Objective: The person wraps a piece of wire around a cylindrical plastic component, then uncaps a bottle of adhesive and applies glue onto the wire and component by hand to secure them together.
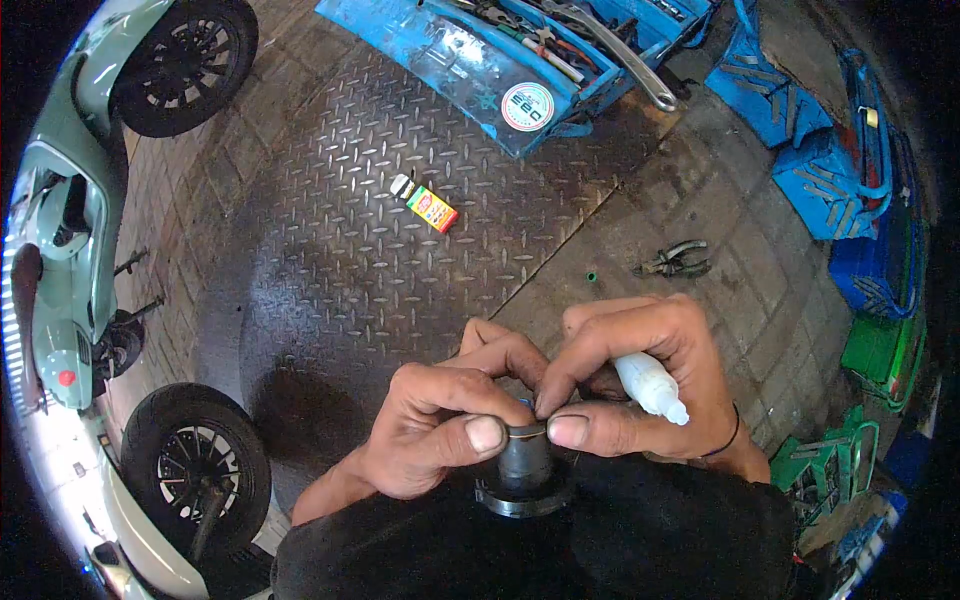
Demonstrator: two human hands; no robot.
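Note:
My left hand (435,425) and my right hand (690,365) meet low in the middle, thumbs and fingertips pinched at the top rim of a black cylindrical part (525,465). A thin yellowish line, perhaps a wire or an edge, shows at that rim between the thumbs. The part has a wider round flange at its base, close against my dark clothing. Tucked in the curled fingers of my right hand is a small white squeeze bottle (650,385), its nozzle pointing down and to the right. My fingers hide part of the rim.
A small box (432,209) with colourful print lies on the metal tread plate (350,250). Pliers (675,260) and a small green ring (591,277) rest on the paving. An open blue toolbox (460,75) stands ahead; more toolboxes line the right. Scooters (75,270) stand left.

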